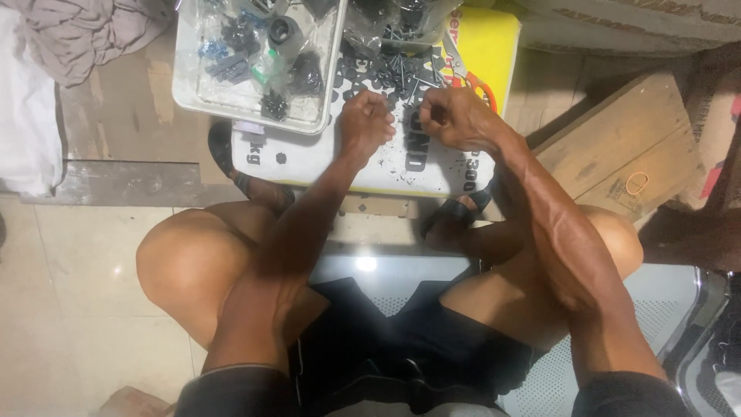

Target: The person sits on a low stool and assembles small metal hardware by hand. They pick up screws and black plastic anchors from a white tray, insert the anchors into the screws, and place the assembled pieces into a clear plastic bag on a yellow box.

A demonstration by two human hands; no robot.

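Observation:
My left hand [365,120] is closed into a loose fist over a pile of small dark screws and plastic parts [390,73] that lies on a white and yellow box [309,166]. My right hand [455,116] is also closed, just to the right of the left hand, its fingers pinched around something too small to make out. The two hands are a short gap apart. Both forearms reach forward from my knees.
A white plastic tray [185,85] holding bagged dark parts stands at the left of the box. Orange-handled pliers [475,77] lie behind my right hand. A wooden crate [625,147] sits to the right, crumpled cloth [77,31] at far left. I sit on a perforated metal bench [664,309].

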